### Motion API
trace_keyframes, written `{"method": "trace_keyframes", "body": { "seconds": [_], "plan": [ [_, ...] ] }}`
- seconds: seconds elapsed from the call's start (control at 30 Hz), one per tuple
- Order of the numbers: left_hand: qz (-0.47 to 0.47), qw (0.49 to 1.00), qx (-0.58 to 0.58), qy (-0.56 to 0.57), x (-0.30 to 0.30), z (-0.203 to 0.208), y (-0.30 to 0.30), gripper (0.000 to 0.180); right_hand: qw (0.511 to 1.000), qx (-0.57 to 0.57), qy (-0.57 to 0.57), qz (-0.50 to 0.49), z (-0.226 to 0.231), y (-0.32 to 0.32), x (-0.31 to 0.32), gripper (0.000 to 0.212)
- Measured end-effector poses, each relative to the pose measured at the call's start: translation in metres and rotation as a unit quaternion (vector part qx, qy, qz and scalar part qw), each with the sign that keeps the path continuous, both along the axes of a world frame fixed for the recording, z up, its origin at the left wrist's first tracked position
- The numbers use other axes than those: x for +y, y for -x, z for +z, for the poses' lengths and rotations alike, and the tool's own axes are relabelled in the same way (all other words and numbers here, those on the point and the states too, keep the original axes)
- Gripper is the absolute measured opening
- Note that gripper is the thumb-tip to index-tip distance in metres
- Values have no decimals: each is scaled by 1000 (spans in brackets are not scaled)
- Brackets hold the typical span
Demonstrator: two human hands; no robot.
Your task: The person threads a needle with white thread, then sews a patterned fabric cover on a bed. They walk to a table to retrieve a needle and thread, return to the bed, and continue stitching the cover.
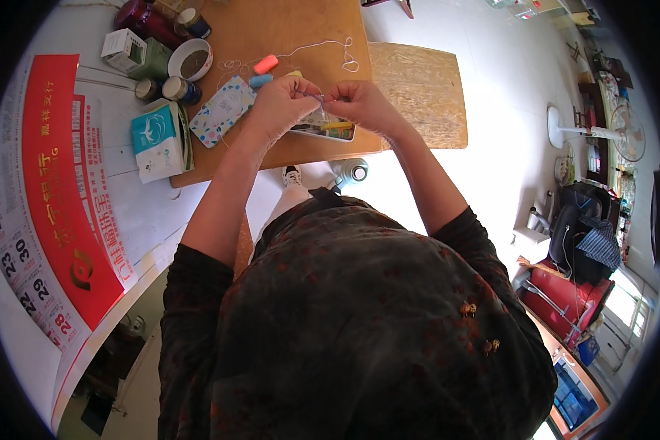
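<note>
A big red-and-white wall calendar sheet (59, 198) lies spread along the person's left, covering a white surface. Beside it a wooden board (271, 37) serves as the worktop, with a paler chipboard panel (418, 88) lying against its right edge. On the far right of the room stand a white pedestal fan (601, 132) and a red chair (565, 293) (both well apart from the work).

On the board's left edge sits a teal-and-white carton (158, 139), and next to it a flat pouch with a dotted pattern (224, 110). Behind these stand a white bowl (191, 60) with dark contents, two small tins (170, 89) and a dark red jar (143, 18).

The left hand (282, 106) and the right hand (363, 103) meet over the board's near edge, just above a shallow open tin (326, 130) of small coloured items. Both hands are closed in a pinch, fingertips nearly touching, on a short length of thin white thread (320, 99); whether a needle sits between them is too small to tell. More of the thread loops loosely across the board (330, 45) behind the hands, near a pink spool (265, 64) and a blue spool (260, 81) lying side by side.
</note>
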State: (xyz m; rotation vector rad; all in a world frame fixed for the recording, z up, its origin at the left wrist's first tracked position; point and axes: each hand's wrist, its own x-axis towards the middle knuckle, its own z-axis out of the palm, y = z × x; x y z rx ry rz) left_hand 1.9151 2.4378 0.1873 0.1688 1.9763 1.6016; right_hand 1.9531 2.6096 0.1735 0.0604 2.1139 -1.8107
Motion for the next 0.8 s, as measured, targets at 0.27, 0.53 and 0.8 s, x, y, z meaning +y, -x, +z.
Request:
{"method": "trace_keyframes", "body": {
  "seconds": [0.27, 0.53, 0.8],
  "plan": [
    [5, 999, 31, 22, 1, 1, 3, 9, 999, 16, -8, 27, 2, 0, 3, 8],
    [86, 993, 69, 45, -5, 12, 8, 7, 1000, 26, -10, 11, -13, -1, 10, 7],
    [103, 991, 54, 64, -12, 19, 14, 6, 970, 74, -228, -45, -33, 3, 14, 16]
  ]
}}
